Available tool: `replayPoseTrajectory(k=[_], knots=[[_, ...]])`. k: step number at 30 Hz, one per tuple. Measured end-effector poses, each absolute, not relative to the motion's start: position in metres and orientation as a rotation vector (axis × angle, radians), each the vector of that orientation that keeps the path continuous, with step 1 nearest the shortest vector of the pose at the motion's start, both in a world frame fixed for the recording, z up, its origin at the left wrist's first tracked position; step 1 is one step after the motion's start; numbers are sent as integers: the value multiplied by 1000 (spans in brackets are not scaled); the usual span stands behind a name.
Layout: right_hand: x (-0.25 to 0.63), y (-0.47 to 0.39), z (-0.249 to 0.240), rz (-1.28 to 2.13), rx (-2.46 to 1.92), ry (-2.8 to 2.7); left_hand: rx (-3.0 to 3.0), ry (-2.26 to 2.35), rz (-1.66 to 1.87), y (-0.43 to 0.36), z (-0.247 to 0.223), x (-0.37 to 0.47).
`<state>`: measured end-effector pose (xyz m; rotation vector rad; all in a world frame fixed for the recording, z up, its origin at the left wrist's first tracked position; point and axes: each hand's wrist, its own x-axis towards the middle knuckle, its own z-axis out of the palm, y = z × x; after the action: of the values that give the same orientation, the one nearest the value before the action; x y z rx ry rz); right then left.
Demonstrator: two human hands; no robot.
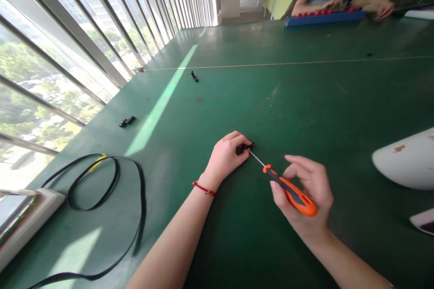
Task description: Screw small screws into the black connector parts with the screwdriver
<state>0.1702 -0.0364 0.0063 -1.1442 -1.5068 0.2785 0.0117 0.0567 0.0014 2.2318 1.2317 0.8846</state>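
Near the middle of the green tabletop, my left hand pinches a small black part between thumb and fingers. Much of that part is hidden by the fingers, so its kind does not show. A red cord bracelet circles the left wrist. My right hand holds an orange and dark grey screwdriver by its handle, thumb on one side and fingers loosely on the other. The shaft slants up to the left, and its tip meets the black part at the left fingertips.
Small black pieces lie left, and another black piece farther back. A black strap loops at left beside a white-edged device. White rounded objects stand right. Across the green table, a person sits behind a blue tray.
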Motion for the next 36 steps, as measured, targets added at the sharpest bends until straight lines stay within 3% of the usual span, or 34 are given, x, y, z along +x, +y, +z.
replayPoseTrajectory(k=[36], knots=[[171,-38,3,203,-1102,-1465,2223,1244,889,56,2,12]])
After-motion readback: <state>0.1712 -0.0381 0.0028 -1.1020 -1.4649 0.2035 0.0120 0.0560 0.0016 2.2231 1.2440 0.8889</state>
